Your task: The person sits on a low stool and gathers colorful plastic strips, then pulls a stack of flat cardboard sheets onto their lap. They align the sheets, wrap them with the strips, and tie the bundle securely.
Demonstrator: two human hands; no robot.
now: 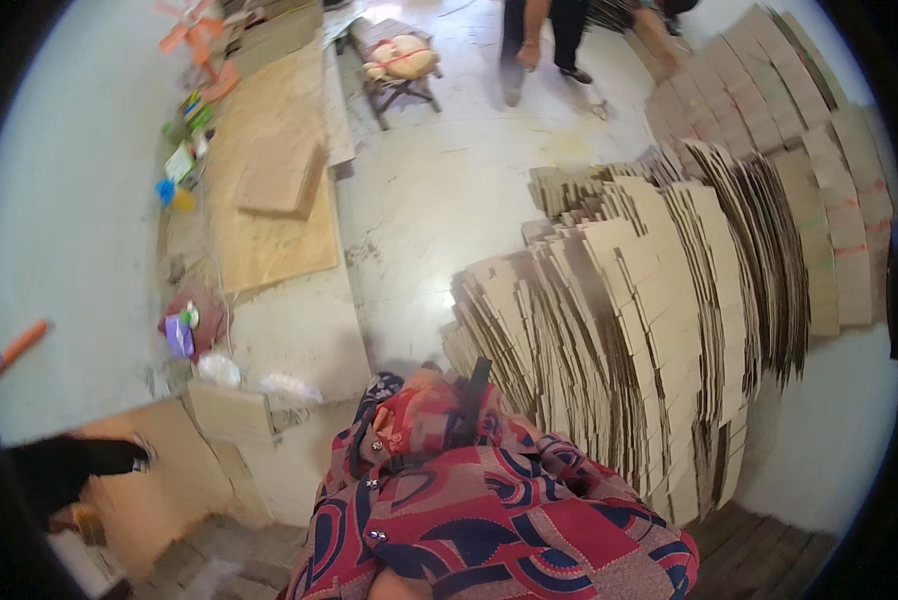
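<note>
My patterned red and navy jacket (489, 500) fills the lower middle, with buttons down its front. My right sleeve (569, 458) bends inward beside a long row of flat cardboard sheets (629, 300) standing on edge at my right. Neither of my hands can be made out; the folds of clothing cover that area, and nothing held shows. A dark strip (476, 392) stands up from the cloth at my front. To my left is a work table (309, 330) with a tan board (269, 250) and a brown cardboard box (281, 178) on it.
An orange fan (204, 45), bottles and a purple pack (180, 335) line the table's wall side. Ahead, a small folding stool (394, 75) bears a cushion-like bundle. Another person (559, 40) stands on the pale floor (449, 200). More cardboard stacks (759, 85) lean at the far right.
</note>
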